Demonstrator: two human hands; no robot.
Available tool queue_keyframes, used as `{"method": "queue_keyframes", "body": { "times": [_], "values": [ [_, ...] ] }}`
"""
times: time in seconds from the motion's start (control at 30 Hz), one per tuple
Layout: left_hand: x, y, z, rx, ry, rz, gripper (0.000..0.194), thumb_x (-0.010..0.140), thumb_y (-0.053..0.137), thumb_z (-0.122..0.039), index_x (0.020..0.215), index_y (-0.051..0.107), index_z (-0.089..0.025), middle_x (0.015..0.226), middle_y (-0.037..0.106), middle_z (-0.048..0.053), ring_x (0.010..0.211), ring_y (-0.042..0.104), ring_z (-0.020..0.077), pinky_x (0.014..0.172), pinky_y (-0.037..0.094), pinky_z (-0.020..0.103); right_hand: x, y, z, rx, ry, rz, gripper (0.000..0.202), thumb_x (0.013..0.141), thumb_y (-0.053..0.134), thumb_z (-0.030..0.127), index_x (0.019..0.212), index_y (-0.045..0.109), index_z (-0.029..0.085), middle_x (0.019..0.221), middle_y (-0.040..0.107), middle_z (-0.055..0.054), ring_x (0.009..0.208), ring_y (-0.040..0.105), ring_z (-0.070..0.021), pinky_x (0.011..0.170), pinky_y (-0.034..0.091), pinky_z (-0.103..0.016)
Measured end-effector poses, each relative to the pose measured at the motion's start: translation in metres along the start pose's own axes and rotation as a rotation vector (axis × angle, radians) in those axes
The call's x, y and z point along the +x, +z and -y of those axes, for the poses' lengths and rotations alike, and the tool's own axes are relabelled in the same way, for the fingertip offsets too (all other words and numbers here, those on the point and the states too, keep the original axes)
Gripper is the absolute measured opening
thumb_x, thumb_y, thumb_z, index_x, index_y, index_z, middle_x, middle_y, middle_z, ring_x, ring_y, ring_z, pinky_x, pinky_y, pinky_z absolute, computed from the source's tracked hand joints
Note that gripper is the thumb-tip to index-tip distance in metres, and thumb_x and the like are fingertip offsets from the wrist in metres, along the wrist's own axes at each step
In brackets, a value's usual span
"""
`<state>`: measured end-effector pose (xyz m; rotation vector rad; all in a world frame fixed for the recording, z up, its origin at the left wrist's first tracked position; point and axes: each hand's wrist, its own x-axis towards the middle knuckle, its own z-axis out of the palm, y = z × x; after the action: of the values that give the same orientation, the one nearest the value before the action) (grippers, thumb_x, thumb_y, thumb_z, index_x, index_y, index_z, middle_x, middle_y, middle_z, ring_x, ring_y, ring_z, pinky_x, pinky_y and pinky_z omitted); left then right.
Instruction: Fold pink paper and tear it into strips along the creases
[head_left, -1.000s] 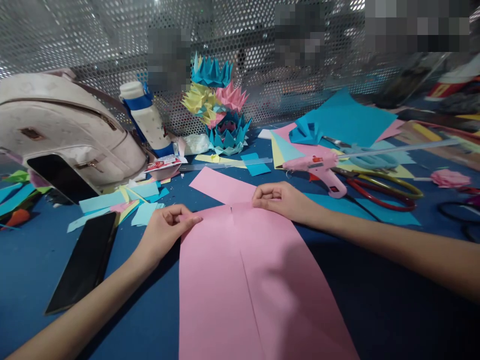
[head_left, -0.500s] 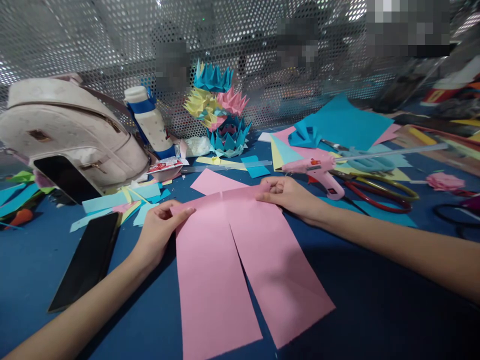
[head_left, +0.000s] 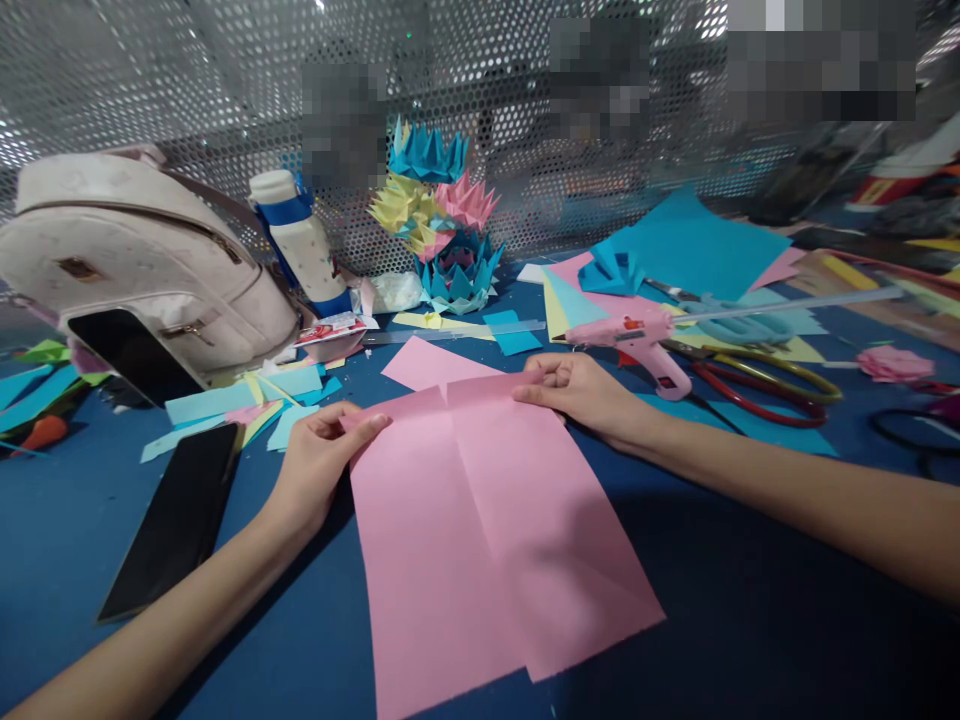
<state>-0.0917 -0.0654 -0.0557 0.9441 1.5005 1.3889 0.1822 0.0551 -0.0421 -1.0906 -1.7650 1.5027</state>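
Observation:
Pink paper (head_left: 420, 540) stretches between my two hands in two long panels. The panels meet or slightly overlap along a line down the middle, with a small notch at the top edge; whether they are joined there I cannot tell. My left hand (head_left: 328, 450) pinches the upper left corner, thumb on top and fingers underneath. At the upper right corner, my right hand (head_left: 566, 388) grips the paper in the same way. Another pink paper piece (head_left: 420, 362) lies just behind the top edge. Close to my right hand rests a pink glue gun (head_left: 630, 335) with a clear stick in it.
Scissors with red and yellow handles (head_left: 757, 385) lie at right, near blue paper (head_left: 690, 245). Folded paper flowers (head_left: 457, 270) stand at the back beside a bottle (head_left: 300, 245) and a backpack (head_left: 142, 260). A phone (head_left: 176, 520) lies left of my left forearm.
The lower ends of the two pink panels have come together, closing the gap that ran between them. Both hands keep nearly the same place and grip.

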Motion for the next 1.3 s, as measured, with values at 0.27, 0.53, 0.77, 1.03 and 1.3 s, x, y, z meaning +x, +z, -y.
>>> {"method": "queue_keyframes", "body": {
  "times": [0.27,0.53,0.77,1.03,1.3],
  "values": [
    [-0.001,0.001,-0.002,-0.022,-0.001,-0.004,0.027,0.068,0.085,-0.034,0.064,0.064,-0.017,0.058,0.060,-0.004,0.051,0.051,0.0082,0.047,0.037,0.017,0.000,-0.001,-0.001,0.014,-0.002,-0.016,0.042,0.060,0.083,0.046,0.067,0.052,0.018,0.050,0.049,0.007,0.043,0.038,-0.0054,0.041,0.023,-0.020],
    [-0.001,0.002,-0.004,-0.021,-0.019,0.001,0.031,0.067,0.085,-0.036,0.063,0.062,-0.016,0.059,0.060,-0.004,0.051,0.052,0.0088,0.047,0.038,0.017,0.001,-0.002,-0.003,0.053,0.011,0.009,0.037,0.063,0.082,0.040,0.070,0.053,0.018,0.055,0.056,0.005,0.047,0.047,-0.0077,0.044,0.030,-0.020],
    [0.001,0.002,-0.017,0.063,-0.023,0.154,0.028,0.071,0.081,-0.040,0.073,0.068,-0.016,0.062,0.060,-0.002,0.053,0.052,0.0089,0.049,0.037,0.017,0.002,-0.002,0.005,-0.414,-0.332,0.081,0.024,0.090,0.054,0.034,0.103,0.064,0.016,0.100,0.070,-0.007,0.091,0.065,-0.0214,0.079,0.049,-0.032],
    [-0.018,0.010,-0.053,0.062,0.059,0.206,0.034,0.070,0.082,-0.035,0.097,0.075,-0.016,0.065,0.064,0.000,0.056,0.054,0.0095,0.055,0.044,0.018,-0.002,0.001,0.040,-0.786,-0.682,-0.002,0.045,0.095,0.046,0.028,0.139,0.045,0.018,0.145,0.048,-0.014,0.134,0.043,-0.0276,0.111,0.033,-0.049],
    [-0.024,0.018,-0.053,-0.262,0.207,0.026,0.030,0.069,0.083,-0.032,0.093,0.072,-0.018,0.072,0.067,-0.003,0.062,0.057,0.0074,0.061,0.047,0.016,-0.030,0.006,0.058,-0.541,-0.351,0.255,0.033,0.086,0.061,0.050,0.077,0.057,0.018,0.066,0.055,0.002,0.061,0.050,-0.0129,0.056,0.036,-0.026]
  ]
}}
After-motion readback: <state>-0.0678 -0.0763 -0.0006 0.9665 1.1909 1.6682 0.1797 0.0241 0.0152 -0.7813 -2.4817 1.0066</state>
